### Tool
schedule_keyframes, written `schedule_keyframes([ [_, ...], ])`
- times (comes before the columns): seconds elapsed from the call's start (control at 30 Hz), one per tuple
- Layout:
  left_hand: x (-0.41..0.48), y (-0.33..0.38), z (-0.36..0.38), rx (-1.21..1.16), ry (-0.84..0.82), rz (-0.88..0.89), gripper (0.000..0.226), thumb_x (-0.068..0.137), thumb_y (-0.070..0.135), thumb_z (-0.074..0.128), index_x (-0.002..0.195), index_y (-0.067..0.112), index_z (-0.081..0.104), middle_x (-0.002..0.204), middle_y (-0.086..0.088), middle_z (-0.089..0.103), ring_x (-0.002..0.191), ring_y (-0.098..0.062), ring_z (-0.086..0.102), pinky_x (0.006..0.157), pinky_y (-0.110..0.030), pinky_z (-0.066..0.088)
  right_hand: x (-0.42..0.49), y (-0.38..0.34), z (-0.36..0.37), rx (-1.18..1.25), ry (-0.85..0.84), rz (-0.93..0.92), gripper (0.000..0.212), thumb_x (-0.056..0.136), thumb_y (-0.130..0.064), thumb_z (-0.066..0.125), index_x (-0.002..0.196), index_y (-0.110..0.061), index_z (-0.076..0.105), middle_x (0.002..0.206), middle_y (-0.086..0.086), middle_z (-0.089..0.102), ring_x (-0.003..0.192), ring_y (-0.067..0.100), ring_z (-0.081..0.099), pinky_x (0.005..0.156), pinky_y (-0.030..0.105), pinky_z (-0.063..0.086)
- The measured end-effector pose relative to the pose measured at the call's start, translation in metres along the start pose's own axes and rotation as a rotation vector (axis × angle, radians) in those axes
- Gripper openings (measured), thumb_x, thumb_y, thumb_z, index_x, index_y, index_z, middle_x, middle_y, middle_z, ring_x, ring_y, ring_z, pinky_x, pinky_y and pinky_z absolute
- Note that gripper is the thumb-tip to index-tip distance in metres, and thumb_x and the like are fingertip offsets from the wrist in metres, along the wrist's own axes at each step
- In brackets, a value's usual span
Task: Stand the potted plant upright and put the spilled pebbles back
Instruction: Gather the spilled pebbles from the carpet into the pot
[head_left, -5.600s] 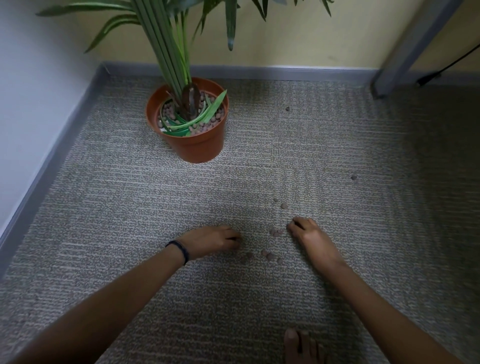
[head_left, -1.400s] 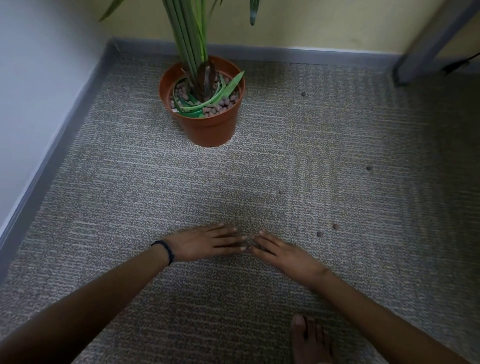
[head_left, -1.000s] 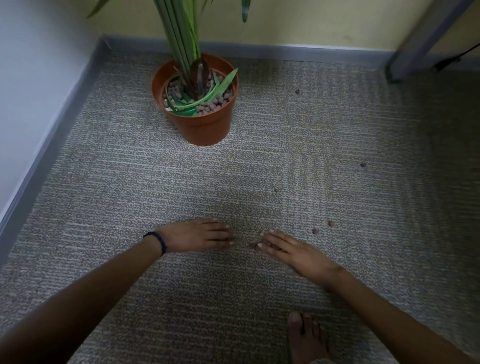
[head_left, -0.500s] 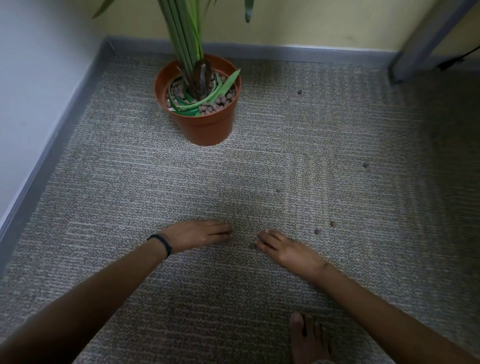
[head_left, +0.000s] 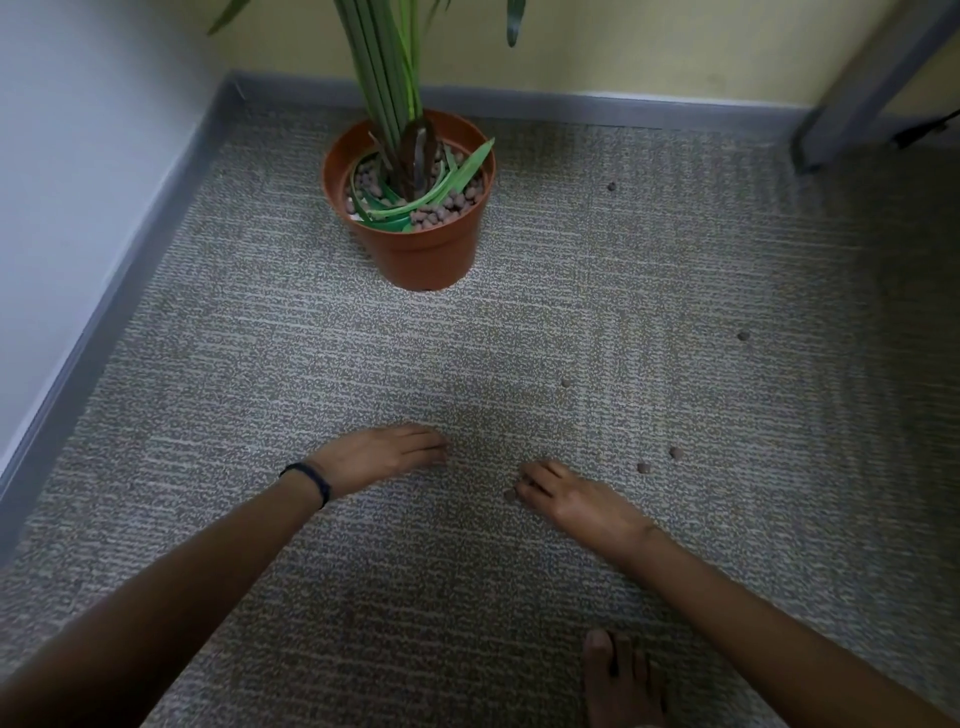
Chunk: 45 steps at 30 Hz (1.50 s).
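Observation:
The orange pot (head_left: 415, 254) stands upright near the back wall, with green stems rising from it and brown pebbles (head_left: 441, 213) filling the top. Several loose pebbles lie on the carpet: one (head_left: 612, 186) to the right of the pot, one (head_left: 743, 335) far right, one (head_left: 565, 383) mid-floor, and a pair (head_left: 660, 461) to the right of my right hand. My left hand (head_left: 384, 454) rests palm down with fingers together; what lies under it is hidden. My right hand (head_left: 566, 496) has its fingers curled in, the tips on a pebble (head_left: 510, 494).
Grey carpet covers the floor. A white wall with a grey skirting board (head_left: 104, 322) runs along the left. A grey furniture leg (head_left: 852, 88) and a black cable (head_left: 930, 130) stand at the back right. My bare foot (head_left: 618, 680) is at the bottom.
My hands, which met fingertip to fingertip over the swept pebbles, have drawn apart. The right fingers have curled in. The pile seen earlier between them no longer shows.

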<state>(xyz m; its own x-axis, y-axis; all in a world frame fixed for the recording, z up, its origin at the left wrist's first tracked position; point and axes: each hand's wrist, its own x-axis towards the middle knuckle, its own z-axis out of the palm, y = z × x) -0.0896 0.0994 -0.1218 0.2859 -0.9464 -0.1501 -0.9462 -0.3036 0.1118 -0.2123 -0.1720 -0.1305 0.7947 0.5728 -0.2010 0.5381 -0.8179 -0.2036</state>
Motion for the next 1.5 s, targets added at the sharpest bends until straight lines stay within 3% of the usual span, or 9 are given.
schedule_keyframes([
  [0.27, -0.014, -0.004, -0.003, 0.020, -0.011, -0.093, 0.071, 0.053, -0.007, 0.082, 0.116, 0.017, 0.064, 0.123, 0.004, 0.065, 0.106, -0.013, 0.065, 0.072, -0.022, 0.059, 0.016, 0.009, 0.006, 0.091, 0.063, 0.110, 0.044, 0.087, 0.003, 0.051, 0.129, -0.009, 0.048, 0.137, 0.010, 0.046, 0.122, 0.026, 0.045, 0.091, 0.035, 0.051],
  [0.4, -0.021, -0.003, -0.009, -0.007, 0.003, -0.144, 0.066, 0.055, -0.010, 0.081, 0.114, 0.014, 0.065, 0.121, 0.000, 0.066, 0.105, -0.016, 0.066, 0.074, -0.023, 0.058, 0.031, 0.021, 0.000, 0.277, 0.220, 0.265, 0.036, 0.091, -0.002, 0.053, 0.124, -0.014, 0.057, 0.130, 0.004, 0.056, 0.118, 0.020, 0.051, 0.098, 0.023, 0.043],
  [0.6, -0.024, -0.004, -0.003, -0.090, -0.102, -0.222, 0.056, 0.091, -0.006, 0.042, 0.142, 0.017, 0.035, 0.153, 0.002, 0.031, 0.138, -0.016, 0.032, 0.109, -0.030, 0.037, 0.073, 0.038, -0.068, 0.620, 0.520, 0.415, 0.021, 0.085, -0.003, 0.063, 0.105, -0.007, 0.070, 0.106, 0.007, 0.070, 0.096, 0.017, 0.063, 0.088, 0.019, 0.045],
  [0.8, -0.007, 0.008, -0.001, -0.055, -0.059, -0.176, 0.042, 0.090, -0.006, 0.041, 0.129, 0.008, 0.048, 0.139, -0.010, 0.045, 0.126, -0.024, 0.044, 0.098, -0.035, 0.045, 0.143, 0.052, -0.141, 0.817, 0.757, 0.465, 0.021, 0.085, -0.007, 0.065, 0.105, -0.008, 0.070, 0.096, -0.005, 0.067, 0.080, 0.008, 0.062, 0.070, 0.007, 0.051],
  [0.9, -0.002, 0.013, 0.001, -0.062, -0.112, -0.192, 0.035, 0.091, -0.004, 0.038, 0.122, 0.005, 0.049, 0.136, -0.011, 0.045, 0.123, -0.026, 0.043, 0.092, -0.041, 0.047, 0.177, 0.061, -0.164, 0.852, 0.801, 0.502, 0.023, 0.083, -0.006, 0.066, 0.106, -0.006, 0.070, 0.096, -0.004, 0.066, 0.081, 0.007, 0.061, 0.076, 0.015, 0.054],
  [1.1, -0.002, 0.009, 0.003, -0.171, -0.061, -0.186, 0.033, 0.091, -0.002, 0.040, 0.121, 0.005, 0.052, 0.135, -0.010, 0.048, 0.123, -0.025, 0.045, 0.093, -0.038, 0.047, 0.211, 0.073, -0.178, 0.565, 0.621, 0.506, 0.030, 0.087, -0.006, 0.060, 0.117, -0.005, 0.064, 0.121, 0.011, 0.066, 0.114, 0.022, 0.060, 0.105, 0.033, 0.044],
  [1.2, 0.001, 0.004, -0.004, -0.172, 0.013, -0.232, 0.029, 0.089, -0.003, 0.047, 0.115, 0.006, 0.058, 0.126, -0.010, 0.055, 0.117, -0.025, 0.051, 0.090, -0.037, 0.051, 0.212, 0.073, -0.178, 0.605, 0.497, 0.489, 0.031, 0.094, -0.005, 0.047, 0.122, -0.004, 0.061, 0.127, 0.015, 0.061, 0.121, 0.028, 0.054, 0.105, 0.030, 0.040],
  [1.37, 0.028, -0.041, -0.055, -0.231, 0.341, -0.494, 0.024, 0.093, 0.006, 0.052, 0.115, 0.005, 0.060, 0.123, -0.014, 0.059, 0.111, -0.026, 0.056, 0.093, -0.032, 0.047, 0.206, 0.073, -0.181, 0.493, 0.299, 0.363, 0.061, 0.088, 0.014, 0.033, 0.142, -0.014, 0.038, 0.156, 0.017, 0.020, 0.145, 0.033, 0.017, 0.121, 0.042, 0.012],
  [1.5, 0.057, -0.081, -0.112, -0.151, 0.684, -0.565, 0.016, 0.088, 0.005, 0.058, 0.100, 0.002, 0.068, 0.109, -0.014, 0.066, 0.103, -0.026, 0.060, 0.092, -0.024, 0.041, 0.200, 0.076, -0.185, 0.390, 0.174, 0.326, 0.075, 0.083, 0.017, 0.033, 0.149, -0.017, 0.021, 0.159, 0.016, 0.003, 0.147, 0.033, 0.004, 0.121, 0.044, 0.009],
])
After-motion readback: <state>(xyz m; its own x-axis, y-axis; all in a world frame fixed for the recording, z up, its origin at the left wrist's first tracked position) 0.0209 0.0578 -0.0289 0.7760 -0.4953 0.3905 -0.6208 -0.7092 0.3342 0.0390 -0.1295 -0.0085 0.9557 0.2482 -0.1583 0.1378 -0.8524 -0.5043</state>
